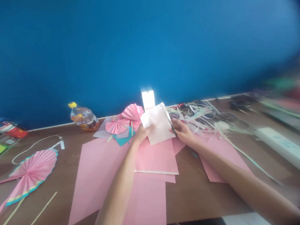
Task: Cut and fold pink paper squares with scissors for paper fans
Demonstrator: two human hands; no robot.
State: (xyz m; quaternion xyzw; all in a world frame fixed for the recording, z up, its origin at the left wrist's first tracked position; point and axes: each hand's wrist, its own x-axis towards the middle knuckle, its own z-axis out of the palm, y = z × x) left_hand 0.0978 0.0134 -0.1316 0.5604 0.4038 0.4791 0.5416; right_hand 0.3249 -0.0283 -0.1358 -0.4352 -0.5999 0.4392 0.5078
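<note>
Left hand [142, 134] pinches a white paper sheet [157, 124] as right hand [182, 131] holds dark scissors [171, 123] at its edge

Seen from the head camera, the sheet sits mid-table toward the far side, lifted above overlapping pink paper sheets [155, 156] on a brown wooden table [54, 218]. The left fingers are together, clamped on the sheet's left side with the thumb on top. The right fingers curl together around the scissors, hiding the handles; whether the blades are open, I cannot tell. Holding the paper taut this close to the blade looks like sound control. Pink paper fans [117, 125] stand beyond the hands, with a plastic bottle [84, 117] far left and a large pink fan [32, 175] left. Pale paper strips [196, 117] heap far right, near a white power strip [283, 147], against a blue wall [134, 41]
</note>
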